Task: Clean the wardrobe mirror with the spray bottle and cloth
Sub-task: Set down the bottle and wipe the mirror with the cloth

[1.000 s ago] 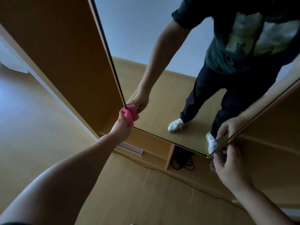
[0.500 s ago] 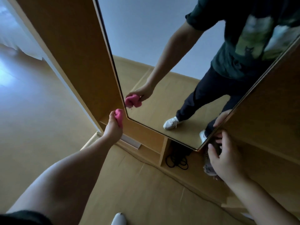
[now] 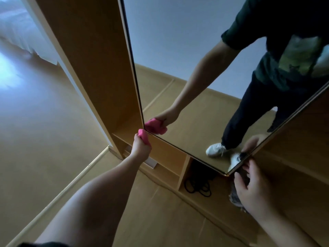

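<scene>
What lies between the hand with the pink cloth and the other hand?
In the head view, the mirror's bottom edge runs between them, above a cubby holding black cord.

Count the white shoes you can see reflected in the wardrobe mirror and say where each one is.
2. The whole shoe sits near the bottom edge of the mirror; the cut-off shoe, blurred, is at its lower right corner, partly cropped by the frame.

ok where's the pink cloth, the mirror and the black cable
pink cloth point(image 3: 143, 137): head view, on its bunched middle
mirror point(image 3: 178, 136): head view, on the glass near its lower left corner
black cable point(image 3: 197, 185): head view, on its coil
</scene>
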Demonstrator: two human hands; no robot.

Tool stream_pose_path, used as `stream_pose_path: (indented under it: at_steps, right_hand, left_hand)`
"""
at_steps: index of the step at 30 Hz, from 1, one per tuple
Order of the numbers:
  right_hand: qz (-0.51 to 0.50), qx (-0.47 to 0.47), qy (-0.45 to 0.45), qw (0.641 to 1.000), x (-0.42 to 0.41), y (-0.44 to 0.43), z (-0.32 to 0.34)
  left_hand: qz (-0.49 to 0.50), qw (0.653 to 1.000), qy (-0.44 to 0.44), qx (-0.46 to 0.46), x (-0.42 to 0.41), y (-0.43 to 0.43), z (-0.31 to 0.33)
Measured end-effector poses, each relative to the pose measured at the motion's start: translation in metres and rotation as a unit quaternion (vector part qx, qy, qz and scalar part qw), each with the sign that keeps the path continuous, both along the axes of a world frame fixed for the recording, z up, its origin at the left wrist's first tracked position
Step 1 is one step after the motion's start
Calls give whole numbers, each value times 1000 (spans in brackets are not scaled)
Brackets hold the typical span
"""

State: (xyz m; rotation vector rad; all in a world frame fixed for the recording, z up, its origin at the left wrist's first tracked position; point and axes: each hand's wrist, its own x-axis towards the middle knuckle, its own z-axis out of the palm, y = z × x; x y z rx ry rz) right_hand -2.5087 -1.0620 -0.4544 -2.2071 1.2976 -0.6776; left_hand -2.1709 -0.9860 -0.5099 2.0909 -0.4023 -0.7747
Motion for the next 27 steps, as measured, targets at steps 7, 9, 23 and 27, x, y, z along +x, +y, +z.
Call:
stream_pose_path:
  at_steps: [7, 9, 23, 27]
  right_hand:
    - [-2, 34, -31, 999, 8, -3, -14]
    - [20, 25, -19, 999, 6, -2, -13]
    - [59, -16, 34, 998, 1, -5, -2]
    - [50, 2, 58, 997, 2, -7, -2]
  left_hand:
    - [24, 987, 127, -92, -24, -33, -9]
    - [48, 980, 160, -109, -32, -40, -11]
    - [-17, 988, 134, -71, -93, -48, -20]
    - [-47, 988, 138, -56, -111, -49, -26]
